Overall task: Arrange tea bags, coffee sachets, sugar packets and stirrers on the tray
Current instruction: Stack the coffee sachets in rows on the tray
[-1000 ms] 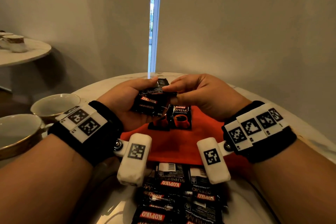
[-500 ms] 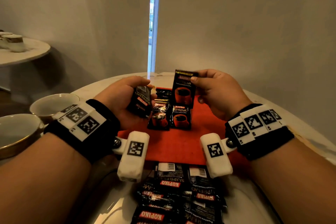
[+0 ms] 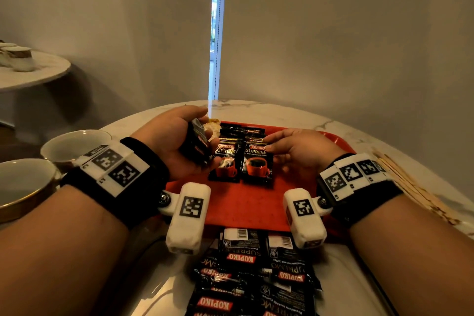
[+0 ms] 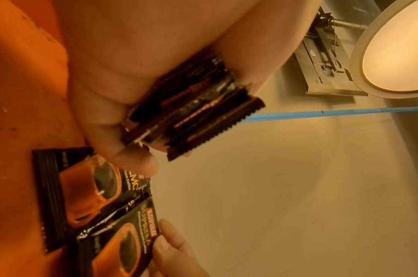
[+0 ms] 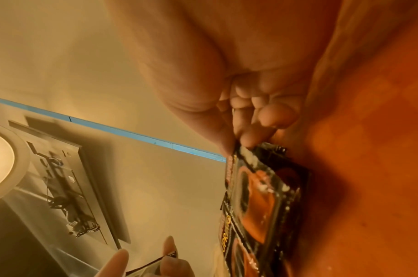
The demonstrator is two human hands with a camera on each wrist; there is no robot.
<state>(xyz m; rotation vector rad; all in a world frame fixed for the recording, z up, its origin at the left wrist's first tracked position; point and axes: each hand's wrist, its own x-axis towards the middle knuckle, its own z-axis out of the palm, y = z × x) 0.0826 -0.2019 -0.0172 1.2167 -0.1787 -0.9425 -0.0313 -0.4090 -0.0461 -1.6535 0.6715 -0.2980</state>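
1. The coffee sachets [image 3: 241, 155] are lying in overlapping rows on the red tray [image 3: 246, 202], faces up.
2. The right hand [image 3: 300, 151] is pinching the newest sachet's top edge, apparently squaring it.
3. The left hand [image 3: 174, 141] is gripping a stack of sachets [image 4: 191, 108] beside them, likely as supply.
4. Wooden stirrers [image 3: 410, 182] are waiting right of the tray.

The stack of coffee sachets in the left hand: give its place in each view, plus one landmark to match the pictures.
Head: the stack of coffee sachets sits left of centre, gripped in the left hand over the red tray.
Left wrist: the stack sits in the upper middle, edge-on between thumb and fingers.
Right wrist: only its edge shows at the bottom, between fingertips.
Shared landmark: the blue strip of light.
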